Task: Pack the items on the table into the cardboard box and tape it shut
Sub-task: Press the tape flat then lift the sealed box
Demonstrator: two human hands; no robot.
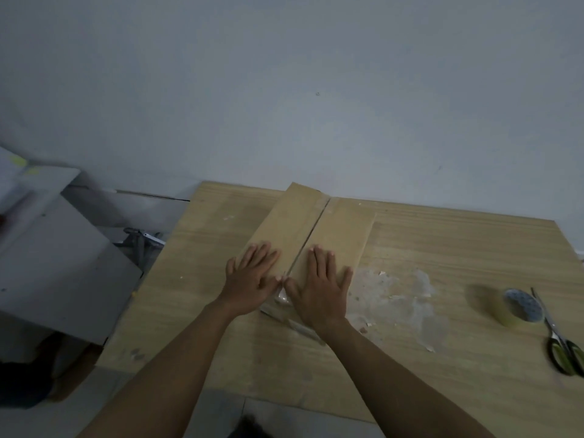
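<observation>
The cardboard box (316,222) lies on the wooden table (442,254) with its two top flaps folded down, a dark seam running between them. My left hand (252,276) presses flat on the left flap with straight fingers. My right hand (319,286) presses flat on the right flap beside it, thumbs almost touching at the seam. Shiny clear tape (282,298) shows at the near edge of the box between my wrists. A roll of tape (515,306) lies on the table at the right, with green-handled scissors (561,346) next to it.
Torn tape residue and paper scraps (398,295) cover the table right of the box. A grey cabinet (53,260) stands left of the table, with metal parts (139,241) on the floor between. A white wall lies behind.
</observation>
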